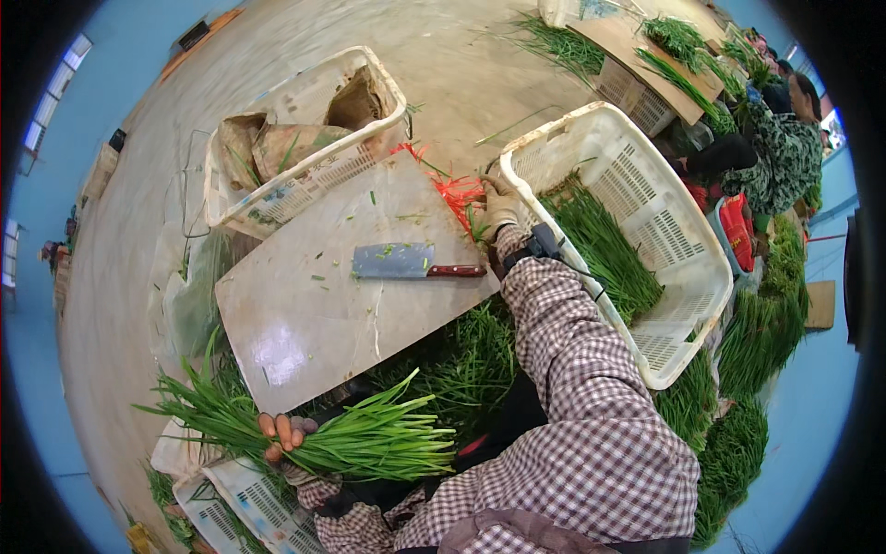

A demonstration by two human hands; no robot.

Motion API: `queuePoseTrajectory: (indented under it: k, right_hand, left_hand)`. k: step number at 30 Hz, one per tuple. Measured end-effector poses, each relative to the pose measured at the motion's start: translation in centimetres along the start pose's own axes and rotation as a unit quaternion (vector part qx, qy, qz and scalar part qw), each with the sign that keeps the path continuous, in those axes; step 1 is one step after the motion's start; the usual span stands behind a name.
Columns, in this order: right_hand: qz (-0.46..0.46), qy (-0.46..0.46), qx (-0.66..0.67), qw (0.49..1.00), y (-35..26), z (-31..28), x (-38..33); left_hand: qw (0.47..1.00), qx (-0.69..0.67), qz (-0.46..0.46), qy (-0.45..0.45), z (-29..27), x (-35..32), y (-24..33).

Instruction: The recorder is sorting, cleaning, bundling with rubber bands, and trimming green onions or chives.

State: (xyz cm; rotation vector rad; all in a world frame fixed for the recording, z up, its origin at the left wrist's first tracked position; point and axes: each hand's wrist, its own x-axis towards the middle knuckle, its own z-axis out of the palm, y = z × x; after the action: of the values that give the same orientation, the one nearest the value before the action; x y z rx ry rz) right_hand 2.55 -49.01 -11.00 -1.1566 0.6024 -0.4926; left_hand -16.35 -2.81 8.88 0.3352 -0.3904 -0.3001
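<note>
My left hand (pixel 286 436) is closed around a bunch of long green chives (pixel 369 439), held near the board's front edge with the cut ends to the right. My right hand (pixel 499 205), in a pale glove, reaches to the board's far right corner. Its fingers curl at a tuft of thin red ties (pixel 458 196); how many strands they grip is hidden. On the pale cutting board (pixel 323 319) lies a cleaver (pixel 395 261) with a reddish-brown handle pointing right and green scraps on its blade.
A white crate (pixel 637 185) holding cut chives (pixel 600 245) stands right of my arm. Another crate (pixel 305 180) with brown sacking sits beyond the board. Loose greens (pixel 461 360) lie below the board. At far right a person (pixel 784 152) sits among heaps of chives (pixel 761 337).
</note>
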Motion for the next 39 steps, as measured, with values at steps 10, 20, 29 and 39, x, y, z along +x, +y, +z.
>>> queuePoseTrajectory:
  k: [10, 20, 29, 39]
  right_hand:
    - [-0.176, 0.006, -0.097, 0.980, -7.1, -1.8, 3.6]
    - [-0.466, -0.388, -0.480, 0.634, -18.9, 12.6, -24.0]
    - [0.124, -0.760, -0.303, 0.562, -10.9, 20.8, -31.0]
    - [0.065, -0.565, -0.417, 0.709, 8.2, 30.6, -15.0]
  left_hand:
    - [0.998, 0.043, 0.000, -0.044, -0.9, -0.3, 1.5]
    - [0.756, 0.418, 0.232, 0.447, 2.0, -5.2, 15.7]
    - [0.832, 0.268, 0.452, 0.178, 10.2, -5.3, 23.0]
    - [0.936, -0.173, 0.265, 0.156, -7.6, 1.2, 13.3]
